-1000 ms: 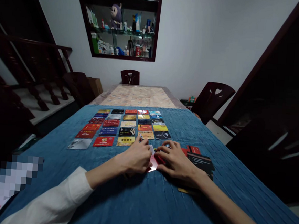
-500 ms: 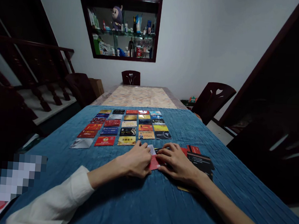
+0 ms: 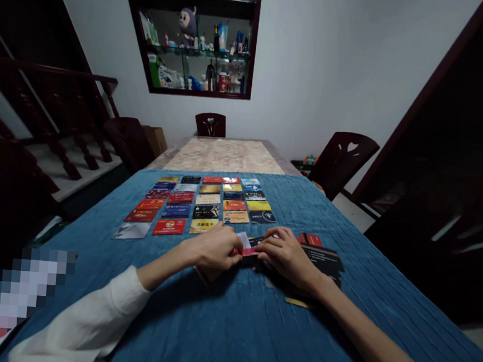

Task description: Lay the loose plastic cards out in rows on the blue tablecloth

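Between my two hands a red card is tilted up, its left end pinched by my left hand. The fingers of my right hand are curled onto its right end. A pale card and a dark card show just behind it. Under my left hand a brownish card pokes out. Beside and beneath my right hand lies a loose pile of cards, with black cards, a red card and a yellow edge. My fingertips are partly hidden.
Several coloured cards, among them a yellow card and a red card, lie face up in rows beyond my hands on a blue cloth. Chairs stand around the table. A blurred-out patch covers the lower left.
The red card, earlier lying flatter with more of its face showing, is now tilted up. My left hand has shifted slightly up and left, and the brownish card shows beneath it.
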Demonstrator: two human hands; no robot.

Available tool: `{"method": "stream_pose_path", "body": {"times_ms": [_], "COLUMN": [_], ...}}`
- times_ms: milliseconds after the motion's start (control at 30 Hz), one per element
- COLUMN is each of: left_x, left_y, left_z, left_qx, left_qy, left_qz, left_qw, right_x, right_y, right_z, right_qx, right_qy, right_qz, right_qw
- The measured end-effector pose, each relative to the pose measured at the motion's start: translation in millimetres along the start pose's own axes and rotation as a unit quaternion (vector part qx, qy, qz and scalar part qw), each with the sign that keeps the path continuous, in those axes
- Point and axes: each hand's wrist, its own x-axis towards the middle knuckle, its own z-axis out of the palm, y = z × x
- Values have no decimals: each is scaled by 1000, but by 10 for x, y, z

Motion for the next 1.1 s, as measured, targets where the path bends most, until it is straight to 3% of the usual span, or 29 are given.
{"method": "stream_pose_path", "body": {"times_ms": [200, 467, 867, 1100], "left_x": [36, 61, 77, 72], "left_y": [-126, -217, -227, -98], "left_z": [-26, -5, 34, 15], "left_qx": [-37, -42, 1, 32], "left_qy": [32, 46, 58, 62], "left_qz": [19, 23, 29, -3], "left_qw": [999, 998, 998, 998], "right_x": [-29, -40, -37, -46], "right_y": [46, 25, -9, -8], "right_z": [51, 64, 92, 91], "right_qx": [5, 1, -24, -42], "right_qy": [51, 33, 48, 54], "right_qz": [19, 84, 67, 60], "right_qw": [999, 996, 996, 996]}}
